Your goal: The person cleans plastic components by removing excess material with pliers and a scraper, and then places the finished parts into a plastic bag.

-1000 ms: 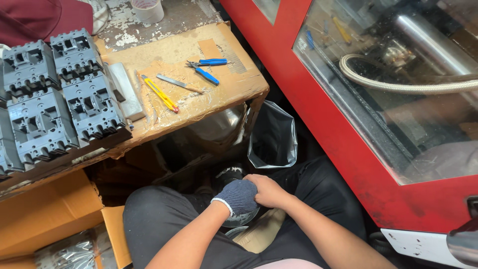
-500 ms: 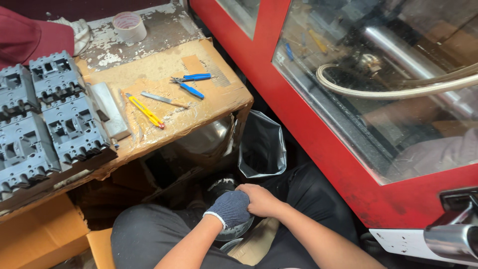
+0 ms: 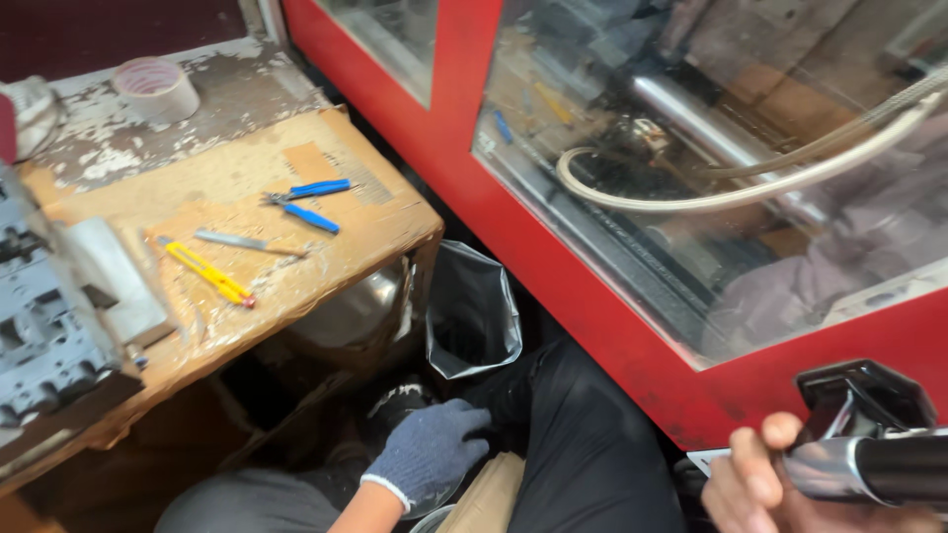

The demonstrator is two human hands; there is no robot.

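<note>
My left hand [image 3: 427, 452], in a dark blue knit glove, rests low between my knees on something dark that I cannot make out, beside a brown cardboard piece [image 3: 484, 498]. My bare right hand [image 3: 758, 484] is at the bottom right corner, fingers wrapped around a black and silver tool handle [image 3: 869, 449] with a black angular head. A dark plastic bag [image 3: 472, 311] stands open just above my left hand, under the corner of the wooden workbench [image 3: 385, 212].
On the bench lie blue-handled pliers [image 3: 306, 202], a yellow-handled tool [image 3: 209, 273], a thin metal tool [image 3: 242, 241], a tape roll [image 3: 156, 89] and grey moulded blocks [image 3: 44, 326] at the left. A red-framed glass cabinet [image 3: 592, 257] with a hose inside fills the right.
My right hand has left my left hand and gone to the right, where it now grips the black and silver tool. The view has swung right and closer; my left hand stays low.
</note>
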